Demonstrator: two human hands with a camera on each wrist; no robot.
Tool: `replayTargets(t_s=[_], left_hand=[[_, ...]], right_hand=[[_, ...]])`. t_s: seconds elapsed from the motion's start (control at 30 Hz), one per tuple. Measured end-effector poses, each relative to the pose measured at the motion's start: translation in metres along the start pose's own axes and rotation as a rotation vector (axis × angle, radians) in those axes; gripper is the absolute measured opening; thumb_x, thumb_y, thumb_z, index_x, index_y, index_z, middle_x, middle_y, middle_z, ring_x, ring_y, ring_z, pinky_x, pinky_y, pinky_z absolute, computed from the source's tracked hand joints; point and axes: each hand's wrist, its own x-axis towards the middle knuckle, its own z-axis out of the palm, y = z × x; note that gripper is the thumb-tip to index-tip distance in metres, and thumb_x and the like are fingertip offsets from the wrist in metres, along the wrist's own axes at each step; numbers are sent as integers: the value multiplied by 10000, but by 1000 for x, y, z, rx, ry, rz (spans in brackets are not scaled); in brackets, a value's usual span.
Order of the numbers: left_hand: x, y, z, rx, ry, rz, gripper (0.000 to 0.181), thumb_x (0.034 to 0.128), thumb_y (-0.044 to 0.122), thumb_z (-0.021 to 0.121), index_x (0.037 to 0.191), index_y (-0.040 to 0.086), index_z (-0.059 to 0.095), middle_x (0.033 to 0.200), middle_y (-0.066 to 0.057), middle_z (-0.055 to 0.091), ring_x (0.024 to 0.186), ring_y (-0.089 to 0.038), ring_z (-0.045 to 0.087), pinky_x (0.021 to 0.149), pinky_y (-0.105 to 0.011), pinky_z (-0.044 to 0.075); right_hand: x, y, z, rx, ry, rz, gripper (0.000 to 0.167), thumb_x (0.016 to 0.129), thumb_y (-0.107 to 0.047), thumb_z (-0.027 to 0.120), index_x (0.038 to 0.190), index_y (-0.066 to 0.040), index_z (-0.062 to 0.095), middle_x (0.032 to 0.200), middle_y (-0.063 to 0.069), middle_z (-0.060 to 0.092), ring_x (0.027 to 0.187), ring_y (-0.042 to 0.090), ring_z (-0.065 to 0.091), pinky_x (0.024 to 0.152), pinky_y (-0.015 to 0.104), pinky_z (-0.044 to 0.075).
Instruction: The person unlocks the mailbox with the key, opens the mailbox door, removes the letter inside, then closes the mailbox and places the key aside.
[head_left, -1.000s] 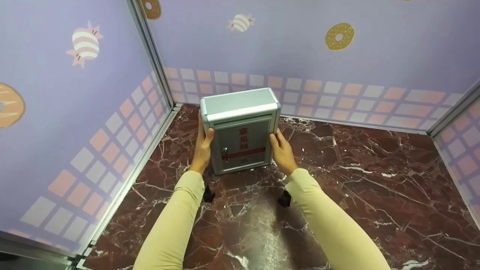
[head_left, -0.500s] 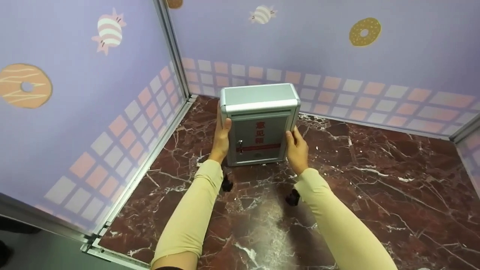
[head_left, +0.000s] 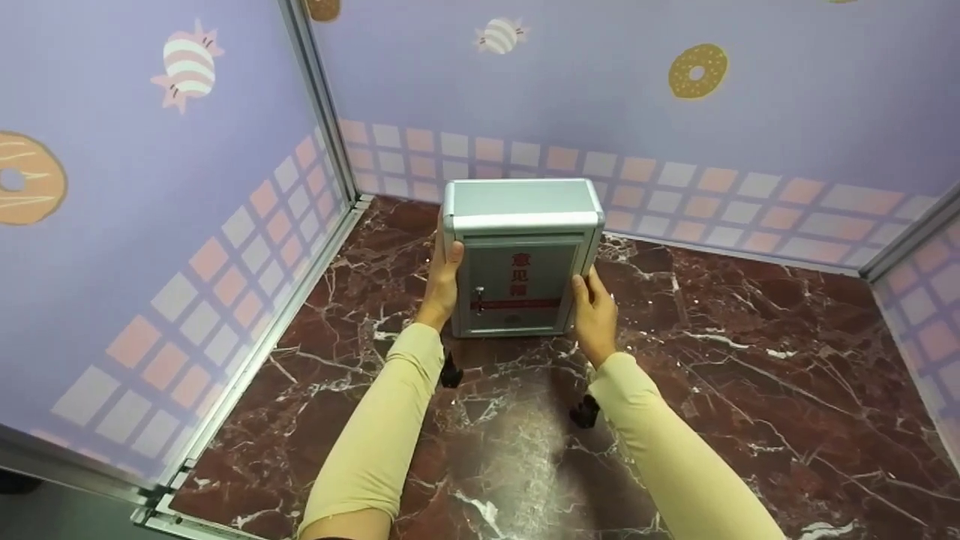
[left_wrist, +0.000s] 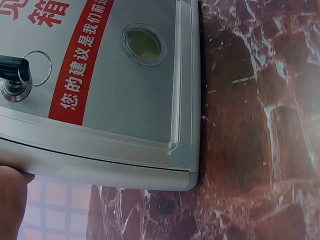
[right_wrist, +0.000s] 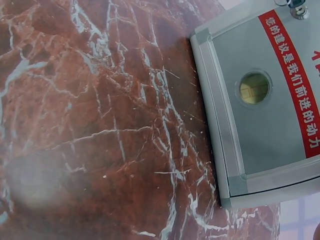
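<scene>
Head view: a silver-grey, metal-looking box with rounded bright edges and red lettering [head_left: 544, 277] is just above the middle, upright, its long axis running 12 to 6 o'clock. The person's left hand [head_left: 442, 285] grips its side near 9 o'clock, thumb on the front edge; the right hand [head_left: 596, 311] grips near 4 o'clock, somewhat lower. Both are closed to the box's width and touch it, so neither is nearer. From the left hand the box lies toward 2 o'clock, from the right toward 10. Under it spreads a dark red, white-veined marble-look surface [head_left: 750, 390].

Left wrist: the box's long axis lies roughly 9 to 3, base toward 3; a dark-headed key on a thin wire ring [left_wrist: 14, 67] sits near 10.

Right wrist: the box is toward 2, its base edge slanting from 1 to 5 beside the marble; whether they touch, I cannot tell
</scene>
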Motion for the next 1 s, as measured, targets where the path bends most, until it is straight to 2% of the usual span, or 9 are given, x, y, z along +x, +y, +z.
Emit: replayTargets(t_s=[0.03, 0.33, 0.57, 0.7, 0.87, 1.0], left_hand=[[-1, 5, 2, -6, -10, 7, 1057, 870, 753, 385, 1574, 47, 37, 1623, -147, 44, 1470, -257, 41, 1159, -395, 67], [2, 3, 22, -10, -62, -20, 1105, 830, 801, 356, 1572, 42, 50, 1625, -136, 42, 1471, -269, 39, 1156, -462, 57], [8, 4, 36, -25, -83, 2, 1102, 839, 793, 349, 1565, 12, 74, 1619, -161, 66, 1470, -281, 48, 1161, -399, 57], [7, 2, 42, -52, -104, 0, 1095, 842, 787, 345, 1565, 12, 69, 1620, -163, 54, 1471, -280, 36, 1160, -398, 52], [1, 1, 41, -56, -150, -5, 1062, 853, 770, 342, 1568, 37, 59, 1623, -140, 36, 1472, -257, 35, 1161, -413, 50], [-3, 3, 32, -63, -102, 2, 1087, 838, 789, 358, 1566, 31, 82, 1621, -152, 61, 1471, -283, 54, 1158, -441, 41]], right_hand=[[-2, 1, -2, -8, 7, 1, 477, 1045, -272, 514, 1488, -111, 441, 1389, 113, 539, 1256, 238, 508, 1047, 354, 384], [-14, 2, -24, -43, 62, 4, 479, 1042, -246, 522, 1493, -115, 428, 1385, 122, 538, 1263, 250, 506, 1043, 359, 393], [-15, 1, -38, -89, 107, 10, 494, 1041, -266, 522, 1495, -101, 419, 1403, 118, 521, 1283, 247, 486, 1058, 355, 374], [-19, 3, -45, -116, 138, 0, 486, 1036, -249, 537, 1478, -73, 439, 1398, 145, 515, 1284, 281, 483, 1063, 380, 370], [-29, 8, -43, -120, 214, -12, 449, 1017, -191, 574, 1435, -48, 497, 1368, 158, 538, 1256, 298, 507, 1048, 403, 388], [-34, 7, -32, -82, 187, -43, 454, 1015, -182, 577, 1427, -11, 490, 1375, 183, 522, 1258, 308, 503, 1047, 395, 391]])
